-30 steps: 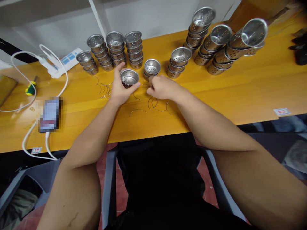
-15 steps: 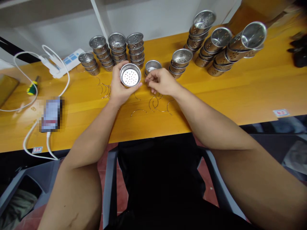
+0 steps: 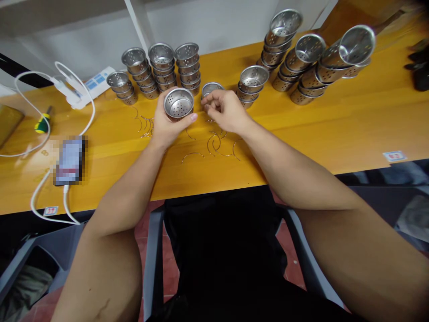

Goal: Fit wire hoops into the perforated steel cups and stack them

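Left hand (image 3: pixel 167 125) around perforated cup (image 3: pixel 178 103)

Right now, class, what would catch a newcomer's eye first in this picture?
First, the left hand holds a perforated metal cup over the middle of the orange table, with the right hand pinched close beside it. Behind them stand stacks of similar cups at the back left, and leaning stacks at the back right. Thin wire rings lie scattered below the hands.
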Demonstrator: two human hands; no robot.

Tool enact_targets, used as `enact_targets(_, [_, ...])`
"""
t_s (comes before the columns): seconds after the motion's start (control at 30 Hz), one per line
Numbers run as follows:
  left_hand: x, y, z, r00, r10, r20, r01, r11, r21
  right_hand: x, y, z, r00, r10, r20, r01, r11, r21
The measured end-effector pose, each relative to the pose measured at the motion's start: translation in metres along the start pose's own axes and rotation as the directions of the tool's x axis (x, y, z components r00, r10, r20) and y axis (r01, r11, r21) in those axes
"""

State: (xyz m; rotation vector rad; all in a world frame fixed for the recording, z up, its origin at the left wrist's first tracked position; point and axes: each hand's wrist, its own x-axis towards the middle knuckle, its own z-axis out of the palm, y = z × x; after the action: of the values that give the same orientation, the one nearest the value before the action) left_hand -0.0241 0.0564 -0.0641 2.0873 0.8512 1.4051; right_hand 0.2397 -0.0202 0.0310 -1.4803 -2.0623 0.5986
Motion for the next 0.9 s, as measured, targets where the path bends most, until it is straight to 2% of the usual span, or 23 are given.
enact_targets(0.13, [-0.002,0.012,-0.001,0.999,-0.034,-0.004,0.034,0.998,0.057,0.001,0.003,0.001,0.996,0.02,-0.087,-0.018,1.0,0.017])
enact_targets(0.27, [0.0,-0.003,-0.002,0.999,0.024,-0.028,-0.024,1.0,-0.005,0.009,0.017,0.009,0.989,-0.046,-0.143,0.072,0.981,0.181])
enact_targets(0.4, [0.0,-0.016,-0.002,0.999,0.032,-0.027,-0.035,0.994,-0.102,0.023,0.039,0.019,0.971,-0.092,-0.222,0.174,0.906,0.386])
enact_targets(0.53, [-0.001,-0.014,-0.003,0.999,0.049,-0.024,-0.052,0.982,-0.18,0.029,0.044,0.022,0.953,-0.098,-0.288,0.243,0.816,0.524])
enact_targets(0.63, [-0.004,-0.009,-0.001,0.997,0.083,0.01,-0.08,0.983,-0.165,0.025,0.037,0.02,0.935,-0.131,-0.331,0.3,0.789,0.536])
enact_targets(0.77, [-0.008,0.006,0.003,0.992,0.085,0.094,-0.072,0.989,-0.129,0.017,0.028,0.021,0.922,-0.186,-0.339,0.335,0.821,0.461])
enact_targets(0.9, [-0.012,0.022,0.003,0.991,0.065,0.118,-0.055,0.995,-0.088,0.013,0.026,0.024,0.919,-0.228,-0.323,0.352,0.843,0.407])
